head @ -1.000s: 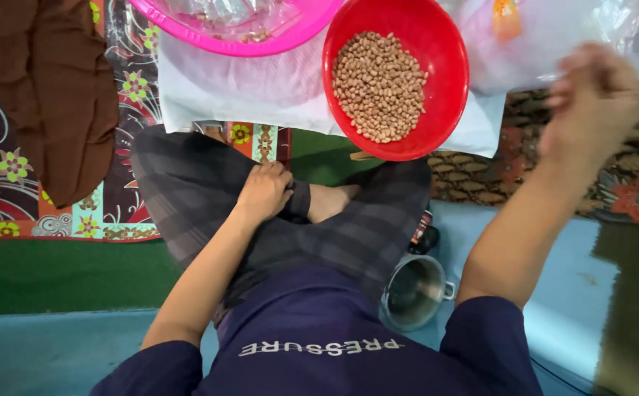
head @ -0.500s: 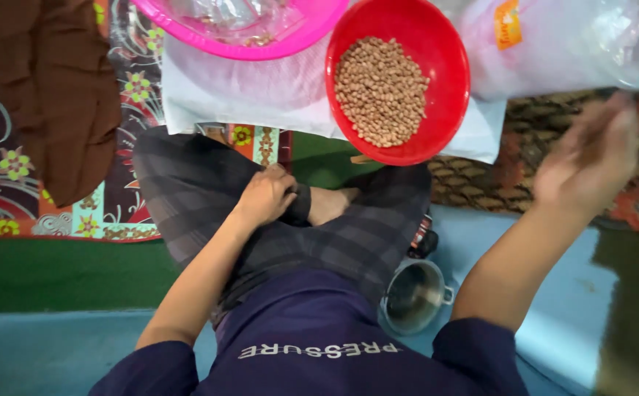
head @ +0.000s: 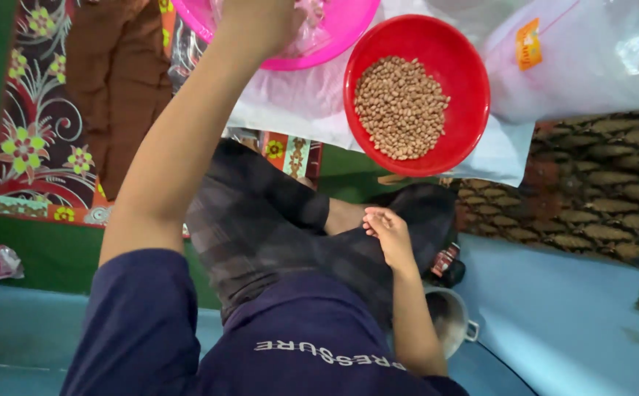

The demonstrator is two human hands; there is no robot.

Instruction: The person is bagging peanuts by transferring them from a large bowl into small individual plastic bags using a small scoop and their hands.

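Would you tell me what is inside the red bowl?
The red bowl holds a pile of small tan beans or nuts covering its bottom, so the base beneath them is hidden.

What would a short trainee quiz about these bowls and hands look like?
1. True or false: the red bowl holds small tan beans.
2. Where does the left hand reach? A: the pink bowl. B: the red bowl. C: the metal cup.
3. What does the right hand rest on?

Key: 1 true. 2 A. 3 the person's folded leg.
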